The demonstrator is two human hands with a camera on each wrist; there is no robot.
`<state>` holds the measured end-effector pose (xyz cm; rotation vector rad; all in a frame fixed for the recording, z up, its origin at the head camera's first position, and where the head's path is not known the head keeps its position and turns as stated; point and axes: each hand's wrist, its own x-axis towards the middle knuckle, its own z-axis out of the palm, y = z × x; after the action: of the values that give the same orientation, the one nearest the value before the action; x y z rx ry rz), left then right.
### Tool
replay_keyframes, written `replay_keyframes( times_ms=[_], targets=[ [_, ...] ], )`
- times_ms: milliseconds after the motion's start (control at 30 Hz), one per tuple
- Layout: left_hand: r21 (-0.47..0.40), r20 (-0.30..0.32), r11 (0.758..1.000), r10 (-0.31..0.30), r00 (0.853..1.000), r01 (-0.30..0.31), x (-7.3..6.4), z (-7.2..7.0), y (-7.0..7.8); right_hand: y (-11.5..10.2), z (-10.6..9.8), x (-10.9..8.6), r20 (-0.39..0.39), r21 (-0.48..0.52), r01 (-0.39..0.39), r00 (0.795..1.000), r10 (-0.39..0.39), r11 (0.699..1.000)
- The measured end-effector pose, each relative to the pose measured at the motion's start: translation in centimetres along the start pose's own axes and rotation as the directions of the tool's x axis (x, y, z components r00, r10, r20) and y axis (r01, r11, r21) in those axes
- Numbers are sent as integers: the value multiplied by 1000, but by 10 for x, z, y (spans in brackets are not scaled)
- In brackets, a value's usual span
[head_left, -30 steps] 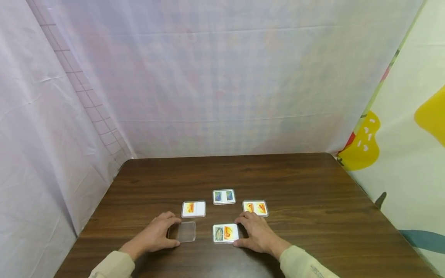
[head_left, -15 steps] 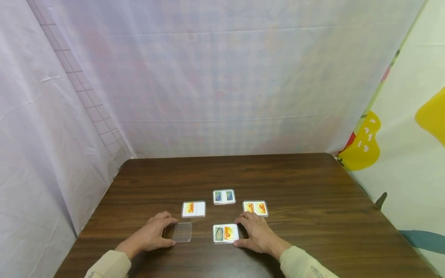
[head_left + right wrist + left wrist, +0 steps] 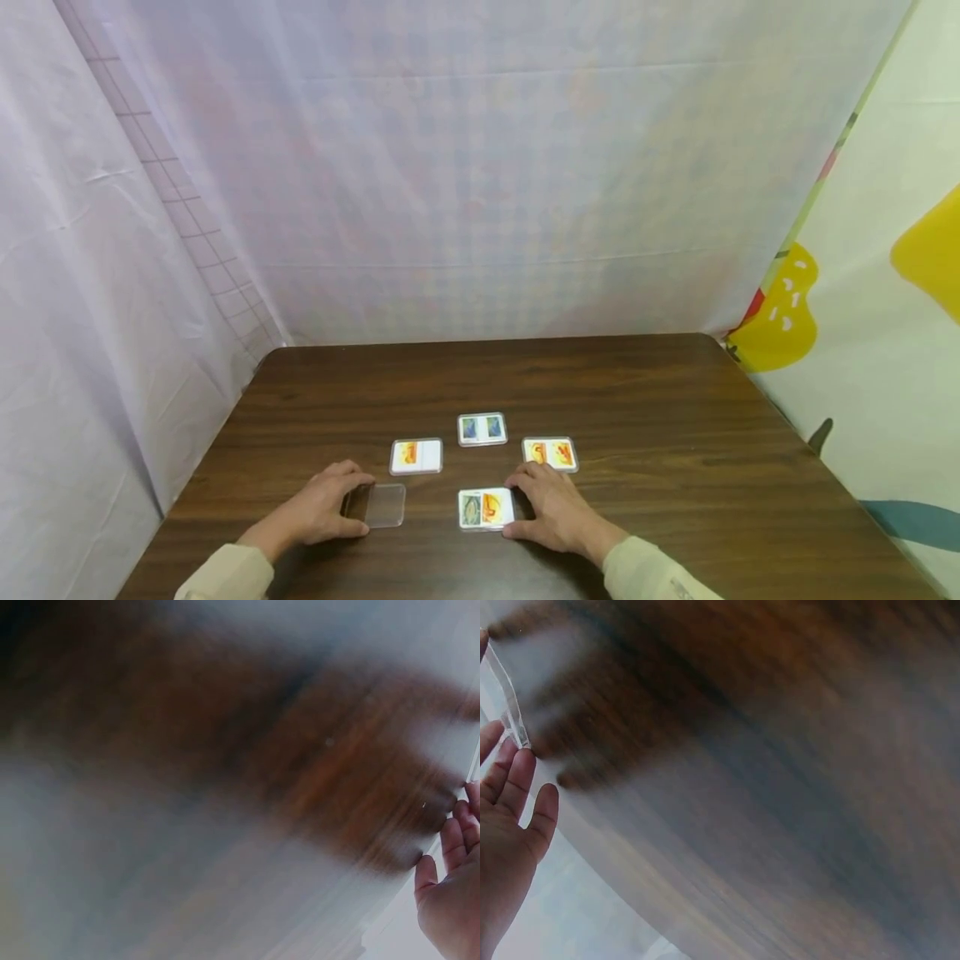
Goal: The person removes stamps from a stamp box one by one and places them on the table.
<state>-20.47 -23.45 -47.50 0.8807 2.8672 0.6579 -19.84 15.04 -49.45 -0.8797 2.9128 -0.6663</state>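
At the near left in the head view, my left hand (image 3: 317,508) holds a clear, flat plastic cover (image 3: 386,506) by its left end, thumb at the near edge and fingers at the far edge. Its transparent edge (image 3: 514,712) shows by the fingertips in the left wrist view. To the right, a clear-cased picture card (image 3: 486,509) lies on the brown table (image 3: 630,392), with a grey-green picture and an orange one. My right hand (image 3: 553,507) grips the right end of that card between thumb and fingers. In the right wrist view only part of that hand (image 3: 454,900) shows.
Farther back lie three more cased cards: one with a single orange picture (image 3: 416,457), one with two blue-green pictures (image 3: 482,429), and one with two orange pictures (image 3: 561,454), partly behind my right hand. A pale curtain (image 3: 480,183) hangs beyond the table's far edge.
My left hand has slid left with the clear cover, widening the gap to the card. My right hand stays on the card. The view has tilted slightly.
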Motion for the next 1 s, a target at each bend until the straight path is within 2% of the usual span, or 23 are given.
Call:
replay_keyframes(
  times_ms=[233, 500, 767, 1000],
  targets=[
    [-42, -34, 999, 5, 999, -6, 2, -3, 5, -1, 1, -1, -5, 4, 3, 1000, -3, 1000],
    [-55, -43, 998, 17, 999, -19, 17, -4, 21, -3, -2, 0, -12, -2, 6, 1000, -6, 1000],
    [-3, -105, 996, 89, 990, -90, 32, 4, 36, -1, 1, 0, -23, -9, 10, 1000, -11, 1000],
    [-55, -104, 996, 64, 992, -70, 41, 14, 49, 0, 1, 1, -39, -18, 13, 999, -14, 1000]
  ],
)
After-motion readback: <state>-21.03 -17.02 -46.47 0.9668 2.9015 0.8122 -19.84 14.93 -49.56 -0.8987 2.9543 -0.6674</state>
